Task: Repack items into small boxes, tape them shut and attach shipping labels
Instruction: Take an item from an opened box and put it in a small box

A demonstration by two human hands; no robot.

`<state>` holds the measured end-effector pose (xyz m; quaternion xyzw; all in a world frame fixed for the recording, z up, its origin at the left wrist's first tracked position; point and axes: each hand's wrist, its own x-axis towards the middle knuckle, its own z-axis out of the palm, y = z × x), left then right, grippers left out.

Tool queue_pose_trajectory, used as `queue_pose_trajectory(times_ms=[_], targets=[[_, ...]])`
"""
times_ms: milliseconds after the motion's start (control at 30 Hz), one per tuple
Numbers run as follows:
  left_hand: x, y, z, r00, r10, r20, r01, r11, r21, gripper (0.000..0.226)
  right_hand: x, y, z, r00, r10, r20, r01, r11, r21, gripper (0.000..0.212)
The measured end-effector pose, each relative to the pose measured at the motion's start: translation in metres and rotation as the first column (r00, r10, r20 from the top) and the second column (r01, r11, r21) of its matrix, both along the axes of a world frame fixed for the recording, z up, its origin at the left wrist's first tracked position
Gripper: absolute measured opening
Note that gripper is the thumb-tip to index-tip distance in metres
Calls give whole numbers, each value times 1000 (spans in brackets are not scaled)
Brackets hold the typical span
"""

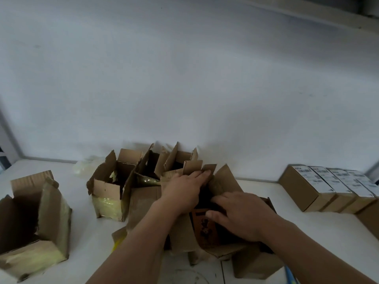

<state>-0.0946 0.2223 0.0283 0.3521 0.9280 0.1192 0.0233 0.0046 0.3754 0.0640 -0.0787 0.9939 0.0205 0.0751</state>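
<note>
Right hand [238, 214] curled inside open box [223, 181], left hand [184, 187] flat on flap

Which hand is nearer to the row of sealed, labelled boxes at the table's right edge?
Right. The right hand is inside the open box in front, with bare table between it and the labelled boxes. The left hand presses that box's far flaps, farther away.

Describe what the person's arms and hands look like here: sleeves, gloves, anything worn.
Both forearms are bare as far as the frame shows; no sleeve edge is in view. The left hand and right hand have no gloves. No watch, ring or wristband is visible, though the picture is somewhat soft.
</note>
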Motion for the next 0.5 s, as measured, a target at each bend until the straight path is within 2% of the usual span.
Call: queue_pose_trajectory(times_ms=[133, 200, 300, 400, 500], targets=[[-5, 4, -16, 992, 102, 72, -110, 986, 122, 73, -22, -1, -19, 969, -16, 245, 50, 990, -133, 49], [-8, 2, -18, 976, 87, 198, -121, 978, 170, 77, -32, -4, -28, 938, -16, 346, 83, 980, -180, 43], [-14, -6, -24, 943, 24, 331, -109, 965, 238, 83, -46, -9, -29, 911, -55, 409, 177, 947, -267, 45], [-19, -14, -29, 929, -10, 369, -101, 954, 281, 87, -58, -7, -21, 878, -74, 473, 237, 926, -293, 52], [-19, -20, -28, 930, -22, 366, -93, 952, 293, 89, -66, -7, -16, 793, -85, 603, 329, 893, -307, 61]])
